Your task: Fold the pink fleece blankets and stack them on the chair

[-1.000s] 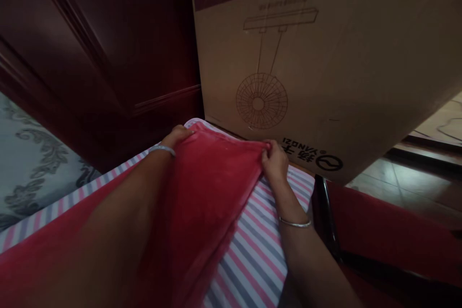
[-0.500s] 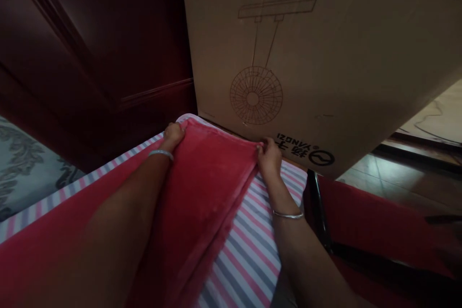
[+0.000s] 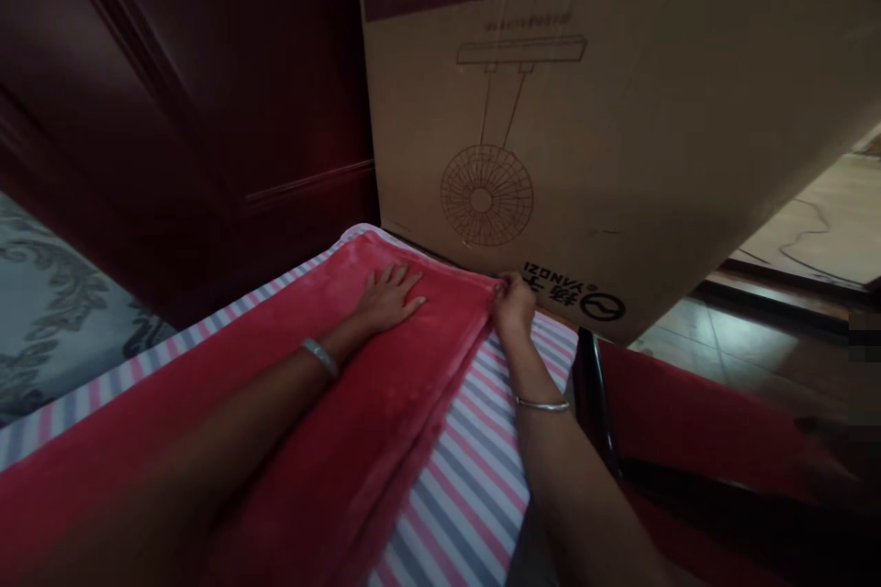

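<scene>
Red fleece blanket (image 3: 385, 385) is lying along the striped mattress (image 3: 468, 486) to its far edge, where the outstretched left hand (image 3: 392, 295) is pressing flat on it, fingers spread and gripping nothing, while the right hand (image 3: 515, 304) is pinching its far-right corner between closed fingers.

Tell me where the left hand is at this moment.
In the head view, the left hand lies flat on the red blanket, left of centre, near the cardboard box; the right hand pinches the blanket's corner beside it.

I see a cardboard box (image 3: 619, 110) blocking the far edge of the blanket (image 3: 385, 367); dark wood panelling (image 3: 206, 83) walls off the left.
</scene>
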A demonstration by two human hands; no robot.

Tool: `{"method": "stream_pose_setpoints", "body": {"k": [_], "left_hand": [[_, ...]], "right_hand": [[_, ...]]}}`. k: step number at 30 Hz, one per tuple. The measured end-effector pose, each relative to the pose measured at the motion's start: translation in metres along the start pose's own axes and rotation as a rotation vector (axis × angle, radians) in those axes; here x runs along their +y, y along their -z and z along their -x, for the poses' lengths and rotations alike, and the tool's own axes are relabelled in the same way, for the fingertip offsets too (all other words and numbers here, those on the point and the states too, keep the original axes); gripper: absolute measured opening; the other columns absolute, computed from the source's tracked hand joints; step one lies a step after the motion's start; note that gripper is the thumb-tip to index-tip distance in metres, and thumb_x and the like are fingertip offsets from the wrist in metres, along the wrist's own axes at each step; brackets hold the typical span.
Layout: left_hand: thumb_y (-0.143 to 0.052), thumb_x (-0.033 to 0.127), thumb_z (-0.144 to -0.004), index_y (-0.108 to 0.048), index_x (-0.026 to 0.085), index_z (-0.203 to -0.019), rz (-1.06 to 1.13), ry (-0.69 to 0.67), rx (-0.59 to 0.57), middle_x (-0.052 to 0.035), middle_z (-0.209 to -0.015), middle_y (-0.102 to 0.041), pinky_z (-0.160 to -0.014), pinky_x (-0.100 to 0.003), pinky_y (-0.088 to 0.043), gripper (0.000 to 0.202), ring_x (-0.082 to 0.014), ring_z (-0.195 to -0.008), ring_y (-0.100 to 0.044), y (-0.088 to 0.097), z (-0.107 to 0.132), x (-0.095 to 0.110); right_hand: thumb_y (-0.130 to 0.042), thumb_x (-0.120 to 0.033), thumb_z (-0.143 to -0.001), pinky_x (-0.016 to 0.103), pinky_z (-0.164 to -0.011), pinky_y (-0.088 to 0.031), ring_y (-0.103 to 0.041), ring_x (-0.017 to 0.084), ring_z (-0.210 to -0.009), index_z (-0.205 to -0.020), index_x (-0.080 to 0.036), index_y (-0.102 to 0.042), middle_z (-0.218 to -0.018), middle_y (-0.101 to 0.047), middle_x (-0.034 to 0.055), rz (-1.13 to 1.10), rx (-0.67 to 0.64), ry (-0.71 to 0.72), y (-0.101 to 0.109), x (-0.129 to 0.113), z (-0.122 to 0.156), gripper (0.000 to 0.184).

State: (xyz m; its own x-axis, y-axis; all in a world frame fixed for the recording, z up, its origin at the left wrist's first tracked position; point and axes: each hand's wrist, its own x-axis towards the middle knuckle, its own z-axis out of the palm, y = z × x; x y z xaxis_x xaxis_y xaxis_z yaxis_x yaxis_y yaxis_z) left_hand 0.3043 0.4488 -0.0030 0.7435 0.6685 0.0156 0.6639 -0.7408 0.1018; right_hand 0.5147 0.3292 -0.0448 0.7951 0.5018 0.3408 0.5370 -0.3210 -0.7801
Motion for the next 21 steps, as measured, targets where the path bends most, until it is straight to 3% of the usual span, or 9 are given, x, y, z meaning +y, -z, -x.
{"method": "stream_pose_setpoints", "body": {"k": [5,9,12,15,18,21], "left_hand": [[-0.039,0.053,-0.102,-0.032,0.026,-0.163,0.046,0.033,-0.079,-0.0125,-0.174,-0.019,-0.125,-0.064,-0.014,0.067,-0.0368,-0.160,-0.013,0.013,0.008,0.012],[-0.043,0.048,-0.102,-0.034,0.023,-0.162,0.142,-0.063,-0.099,-0.0139,-0.172,-0.023,-0.127,-0.058,-0.017,0.066,-0.0337,-0.160,-0.019,0.016,0.056,0.039],[-0.047,0.049,-0.100,-0.042,0.024,-0.158,0.147,-0.144,-0.109,-0.0135,-0.171,-0.026,-0.127,-0.061,-0.015,0.063,-0.0358,-0.159,-0.019,0.006,0.120,0.065],[-0.051,0.044,-0.099,-0.040,0.023,-0.160,0.189,-0.152,-0.148,-0.0140,-0.169,-0.032,-0.127,-0.058,-0.018,0.065,-0.0330,-0.158,-0.024,-0.004,0.193,0.080],[-0.053,0.037,-0.098,-0.034,0.024,-0.162,0.194,-0.108,-0.127,-0.0120,-0.169,-0.032,-0.128,-0.051,-0.023,0.068,-0.0289,-0.157,-0.029,-0.013,0.275,0.079],[-0.047,0.034,-0.100,-0.040,0.028,-0.160,0.111,0.032,0.006,-0.0085,-0.164,-0.043,-0.124,-0.049,-0.032,0.060,-0.0285,-0.152,-0.039,-0.029,0.366,0.071]], "right_hand": [[-0.048,-0.014,-0.084,0.033,-0.089,-0.048,-0.066,0.026,-0.097,-0.109,-0.016,-0.072,-0.103,-0.074,0.0130,0.047,-0.012,-0.021,0.001,-0.002,0.003,0.034],[-0.048,-0.014,-0.086,0.034,-0.089,-0.049,-0.067,0.026,-0.097,-0.111,-0.014,-0.072,-0.105,-0.074,0.0149,0.050,-0.015,-0.064,0.004,-0.005,0.005,0.035],[-0.047,-0.013,-0.086,0.035,-0.090,-0.049,-0.067,0.025,-0.097,-0.113,-0.013,-0.073,-0.105,-0.075,0.0149,0.054,-0.027,-0.076,0.006,-0.007,0.006,0.037],[-0.047,-0.013,-0.087,0.036,-0.090,-0.050,-0.068,0.026,-0.097,-0.114,-0.012,-0.073,-0.104,-0.075,0.0159,0.067,-0.057,-0.088,0.010,-0.010,0.008,0.038],[-0.044,-0.012,-0.089,0.039,-0.091,-0.049,-0.068,0.028,-0.099,-0.119,-0.008,-0.071,-0.107,-0.074,0.0192,0.090,-0.098,-0.102,0.015,-0.012,0.010,0.041],[-0.043,-0.012,-0.090,0.041,-0.093,-0.048,-0.067,0.030,-0.102,-0.125,-0.003,-0.067,-0.110,-0.072,0.0227,0.123,-0.110,-0.099,0.019,-0.014,0.014,0.043]]}}
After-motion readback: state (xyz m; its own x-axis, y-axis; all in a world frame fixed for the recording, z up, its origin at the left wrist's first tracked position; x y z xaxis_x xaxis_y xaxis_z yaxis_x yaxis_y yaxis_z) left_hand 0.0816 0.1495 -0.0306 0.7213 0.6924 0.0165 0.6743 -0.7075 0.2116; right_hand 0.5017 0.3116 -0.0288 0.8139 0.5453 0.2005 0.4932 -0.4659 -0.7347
